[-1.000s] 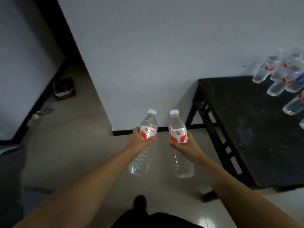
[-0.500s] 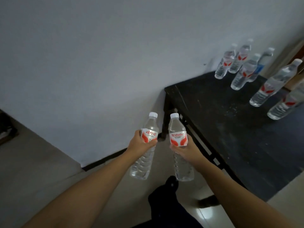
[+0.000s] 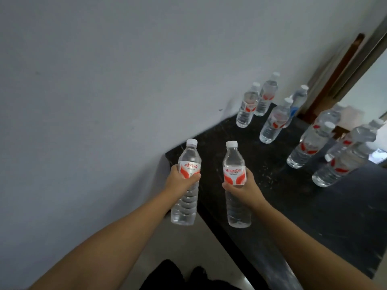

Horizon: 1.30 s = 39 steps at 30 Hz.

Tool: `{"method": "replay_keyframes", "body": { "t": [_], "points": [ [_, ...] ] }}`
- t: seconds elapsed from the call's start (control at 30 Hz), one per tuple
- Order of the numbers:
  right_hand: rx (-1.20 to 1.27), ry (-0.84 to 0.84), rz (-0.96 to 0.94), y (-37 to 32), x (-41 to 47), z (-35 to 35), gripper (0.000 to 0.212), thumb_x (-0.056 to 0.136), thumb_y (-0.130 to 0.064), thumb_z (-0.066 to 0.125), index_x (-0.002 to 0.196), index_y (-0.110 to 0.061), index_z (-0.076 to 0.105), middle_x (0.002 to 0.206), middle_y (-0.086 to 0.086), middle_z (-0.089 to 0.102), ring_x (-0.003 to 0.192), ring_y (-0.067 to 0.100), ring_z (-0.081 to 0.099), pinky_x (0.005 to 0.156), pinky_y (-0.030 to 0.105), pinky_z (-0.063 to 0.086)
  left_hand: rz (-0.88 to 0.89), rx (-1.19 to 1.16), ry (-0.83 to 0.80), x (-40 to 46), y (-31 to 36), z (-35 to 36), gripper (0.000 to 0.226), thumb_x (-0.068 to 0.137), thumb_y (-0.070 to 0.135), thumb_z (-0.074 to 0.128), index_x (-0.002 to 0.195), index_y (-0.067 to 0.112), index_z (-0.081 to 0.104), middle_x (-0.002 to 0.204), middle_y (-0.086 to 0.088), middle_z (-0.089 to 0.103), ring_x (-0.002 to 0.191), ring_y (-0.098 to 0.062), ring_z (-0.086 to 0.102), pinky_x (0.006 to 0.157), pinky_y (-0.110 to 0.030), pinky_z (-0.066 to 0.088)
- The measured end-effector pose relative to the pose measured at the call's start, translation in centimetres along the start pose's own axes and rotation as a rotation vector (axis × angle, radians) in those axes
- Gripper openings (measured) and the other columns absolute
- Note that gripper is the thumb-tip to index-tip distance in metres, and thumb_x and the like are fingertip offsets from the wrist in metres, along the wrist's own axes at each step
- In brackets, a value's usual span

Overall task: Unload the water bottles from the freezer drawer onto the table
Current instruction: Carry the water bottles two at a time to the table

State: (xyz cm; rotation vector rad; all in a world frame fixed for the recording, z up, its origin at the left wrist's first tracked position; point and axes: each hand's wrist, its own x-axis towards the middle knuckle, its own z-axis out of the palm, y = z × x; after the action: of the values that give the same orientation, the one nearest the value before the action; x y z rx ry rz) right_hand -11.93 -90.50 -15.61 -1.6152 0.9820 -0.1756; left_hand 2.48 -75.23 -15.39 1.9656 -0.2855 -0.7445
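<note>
Both bottles moved over black table (image 3: 314,216) | left hand (image 3: 180,181) grips left bottle (image 3: 186,185) | right hand (image 3: 243,188) grips right bottle (image 3: 235,181)

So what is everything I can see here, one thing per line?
Held bottles: two, clear with white caps and red-white labels, one in each hand, left bottle, right bottle.
Standing bottles: about eight, clear, mostly red-labelled, one blue-labelled, at the table's far end.
Table: one, black, against the wall.
Wall: one, pale grey-white.
Floor: pale tile.
Left hand: grips its bottle.
Right hand: grips its bottle.
</note>
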Motion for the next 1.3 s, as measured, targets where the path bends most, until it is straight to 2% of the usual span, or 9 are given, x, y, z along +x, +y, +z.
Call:
{"method": "replay_keyframes", "body": {
  "t": [0.17, 0.33, 0.47, 0.6, 0.8, 1.03, 1.17, 1.3],
  "points": [
    [0.014, 0.127, 0.082, -0.4, 3.9, -2.8, 0.082, 0.073, -0.022, 0.081, 0.137, -0.014, 0.032, 0.125, 0.007, 0.055, 0.117, 0.026, 0.057, 0.100, 0.048, 0.048, 0.024, 0.040, -0.103, 5.5, 3.5, 2.6, 0.060, 0.077, 0.027, 0.077, 0.124, 0.016, 0.041, 0.106, 0.002, 0.058, 0.089, -0.011, 0.058, 0.073, -0.024, 0.048],
    [0.094, 0.247, 0.065, -1.4, 8.0, -4.6, 0.080, 0.072, -0.014, 0.082, 0.135, -0.017, 0.033, 0.119, 0.002, 0.054, 0.114, 0.021, 0.054, 0.101, 0.045, 0.047, 0.054, 0.058, -0.226, 11.8, 6.8, 5.0, 0.072, 0.059, 0.031, 0.085, 0.120, 0.018, 0.049, 0.108, 0.000, 0.065, 0.101, -0.017, 0.064, 0.088, -0.034, 0.054],
    [0.157, 0.380, 0.045, -2.1, 11.9, -5.8, 0.081, 0.065, -0.015, 0.085, 0.131, -0.016, 0.038, 0.116, 0.004, 0.060, 0.107, 0.020, 0.060, 0.097, 0.046, 0.049, 0.070, 0.038, -0.241, 17.1, 10.3, 7.4, 0.081, 0.051, 0.029, 0.085, 0.123, 0.019, 0.048, 0.112, -0.002, 0.064, 0.105, -0.020, 0.063, 0.095, -0.044, 0.052],
    [0.229, 0.490, 0.052, -3.1, 14.9, -6.4, 0.074, 0.070, -0.008, 0.082, 0.129, -0.014, 0.037, 0.115, 0.006, 0.060, 0.106, 0.023, 0.062, 0.096, 0.044, 0.050, 0.107, 0.050, -0.284, 21.3, 13.3, 8.8, 0.076, 0.064, 0.020, 0.083, 0.128, 0.021, 0.041, 0.120, -0.003, 0.058, 0.110, -0.022, 0.057, 0.097, -0.044, 0.050],
    [0.328, 0.616, 0.072, -3.5, 19.1, -5.2, 0.076, 0.072, -0.007, 0.081, 0.132, -0.016, 0.034, 0.119, 0.004, 0.057, 0.111, 0.022, 0.058, 0.098, 0.041, 0.047, 0.179, 0.076, -0.349, 26.4, 15.8, 11.0, 0.073, 0.068, 0.018, 0.082, 0.128, 0.023, 0.042, 0.122, -0.002, 0.060, 0.114, -0.022, 0.058, 0.100, -0.043, 0.048],
    [0.299, 0.652, 0.076, -2.9, 21.1, -3.1, 0.075, 0.072, -0.011, 0.082, 0.130, -0.021, 0.035, 0.121, 0.003, 0.057, 0.109, 0.020, 0.059, 0.095, 0.037, 0.047, 0.323, 0.113, -0.371, 27.9, 15.9, 11.1, 0.067, 0.074, 0.013, 0.079, 0.128, 0.020, 0.039, 0.116, 0.003, 0.054, 0.113, -0.017, 0.055, 0.095, -0.029, 0.043],
    [0.300, 0.688, 0.055, -2.4, 21.2, -2.7, 0.072, 0.073, -0.011, 0.081, 0.127, -0.026, 0.036, 0.121, 0.003, 0.058, 0.107, 0.016, 0.060, 0.091, 0.031, 0.046, 0.345, 0.109, -0.390, 28.3, 15.1, 11.0, 0.060, 0.075, 0.014, 0.078, 0.124, 0.021, 0.044, 0.114, 0.005, 0.054, 0.110, -0.013, 0.053, 0.094, -0.025, 0.040],
    [0.271, 0.658, 0.049, -1.4, 21.0, -2.8, 0.076, 0.073, -0.015, 0.083, 0.129, -0.025, 0.034, 0.125, 0.002, 0.056, 0.112, 0.015, 0.058, 0.095, 0.033, 0.047, 0.363, 0.104, -0.395, 28.6, 13.6, 10.5, 0.066, 0.075, 0.012, 0.078, 0.130, 0.017, 0.042, 0.120, 0.003, 0.054, 0.114, -0.014, 0.053, 0.098, -0.028, 0.042]
  ]
}}
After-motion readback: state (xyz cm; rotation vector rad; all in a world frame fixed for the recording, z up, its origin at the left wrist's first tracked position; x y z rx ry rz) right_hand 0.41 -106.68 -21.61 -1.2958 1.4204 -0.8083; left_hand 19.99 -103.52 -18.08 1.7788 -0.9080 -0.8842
